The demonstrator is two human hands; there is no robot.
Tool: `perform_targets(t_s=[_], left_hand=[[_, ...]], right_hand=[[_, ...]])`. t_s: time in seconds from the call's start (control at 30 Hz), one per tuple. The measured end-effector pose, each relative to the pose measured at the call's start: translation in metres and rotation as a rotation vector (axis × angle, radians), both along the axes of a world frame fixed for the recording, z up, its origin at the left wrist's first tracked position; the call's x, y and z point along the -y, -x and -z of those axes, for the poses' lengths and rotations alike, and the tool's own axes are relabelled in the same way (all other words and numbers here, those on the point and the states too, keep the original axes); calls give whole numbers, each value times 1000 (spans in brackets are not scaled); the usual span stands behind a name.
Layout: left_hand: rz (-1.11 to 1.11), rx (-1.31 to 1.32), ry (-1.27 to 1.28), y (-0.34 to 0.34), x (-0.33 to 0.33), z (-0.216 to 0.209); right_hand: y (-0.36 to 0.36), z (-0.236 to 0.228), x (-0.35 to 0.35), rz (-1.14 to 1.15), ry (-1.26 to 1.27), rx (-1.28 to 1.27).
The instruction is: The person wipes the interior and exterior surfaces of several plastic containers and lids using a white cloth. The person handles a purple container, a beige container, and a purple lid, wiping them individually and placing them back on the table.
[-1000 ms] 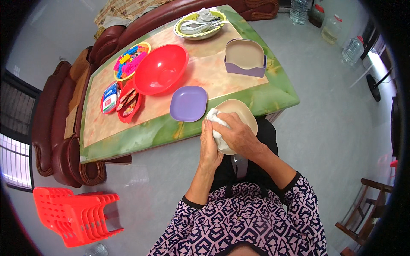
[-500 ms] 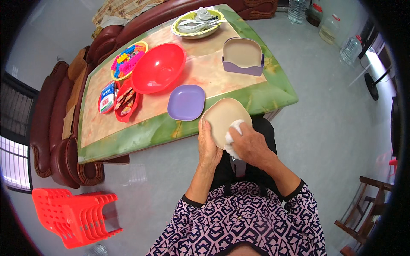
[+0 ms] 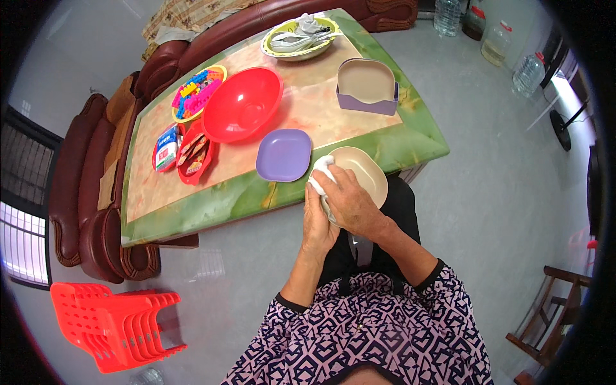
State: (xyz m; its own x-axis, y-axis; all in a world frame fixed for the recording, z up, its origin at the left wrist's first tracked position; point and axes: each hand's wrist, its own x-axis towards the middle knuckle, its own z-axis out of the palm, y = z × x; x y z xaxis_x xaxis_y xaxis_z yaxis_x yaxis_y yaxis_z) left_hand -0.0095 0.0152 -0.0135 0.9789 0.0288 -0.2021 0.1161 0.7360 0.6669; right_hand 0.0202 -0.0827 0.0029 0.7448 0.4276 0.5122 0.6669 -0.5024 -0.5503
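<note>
A beige plate (image 3: 367, 178) with rounded corners is tilted over my lap at the table's near edge. My left hand (image 3: 317, 221) is closed on its left rim. With my right hand (image 3: 350, 202) I press a bunched white cloth (image 3: 323, 170) against the plate's upper left side, close to my left fingers. The two hands overlap and hide part of the plate's lower left. Just left of it, a purple plate (image 3: 283, 155) of similar shape lies flat on the table's green border.
On the table (image 3: 359, 141) stand a purple holder (image 3: 366, 102) with beige plates, a red bowl (image 3: 242, 106), a basket of toy bricks (image 3: 197, 94), red dishes with packets (image 3: 196, 160) and a bowl of utensils (image 3: 298, 42). Red stacked chairs (image 3: 115, 327) stand at the lower left.
My right hand and the white cloth have moved from the plate's lower right across to its left side. The plate has tilted a little within my left hand.
</note>
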Motion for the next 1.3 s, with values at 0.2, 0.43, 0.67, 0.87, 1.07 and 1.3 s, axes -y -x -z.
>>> perform_targets(t_s=[0.2, 0.43, 0.67, 0.87, 1.07, 1.3], left_hand=[[-49, -15, -65, -1, -9, 0], [-111, 1, -121, -2, -12, -1], [-180, 40, -149, -5, -8, -4], [-177, -49, -219, -3, -8, -9], [-324, 92, -215, -12, -29, 0], [-467, 60, -256, -21, -32, -25]], right_hand=[[12, -8, 22, -247, 194, -40], [13, -19, 47, -245, 216, -139], [8, -10, 22, 119, 261, 196], [30, -7, 30, -297, 274, -59], [4, -15, 81, -433, 167, -390], [-60, 11, 63, 194, 69, -73]])
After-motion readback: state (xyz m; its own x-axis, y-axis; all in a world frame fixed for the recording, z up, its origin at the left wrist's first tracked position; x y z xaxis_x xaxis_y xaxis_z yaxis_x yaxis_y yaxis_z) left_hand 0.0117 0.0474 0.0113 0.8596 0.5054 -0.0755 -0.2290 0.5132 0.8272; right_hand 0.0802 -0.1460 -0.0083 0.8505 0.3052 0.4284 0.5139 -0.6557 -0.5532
